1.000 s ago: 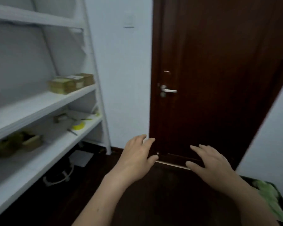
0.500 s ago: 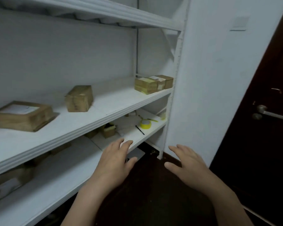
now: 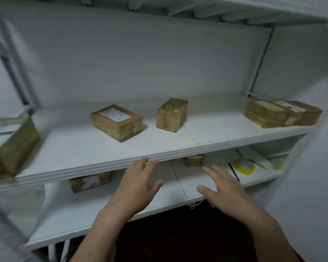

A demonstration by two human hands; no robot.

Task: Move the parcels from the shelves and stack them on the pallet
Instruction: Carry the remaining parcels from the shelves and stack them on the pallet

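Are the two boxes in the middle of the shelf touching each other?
Apart. The head view shows bare white shelf between the flat labelled box and the upright box.

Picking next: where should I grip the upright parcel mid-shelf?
Probably by its two side faces, coming from the front. The upright parcel stands tall and narrow, with bare shelf on both sides, leaving room for the left hand and right hand.

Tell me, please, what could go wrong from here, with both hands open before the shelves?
First, the left hand and right hand hover just below the middle shelf's front edge; lifting them straight up may knock the fingers on it. Second, the tall parcel looks taller than it is wide, so a one-sided touch could tip it over.
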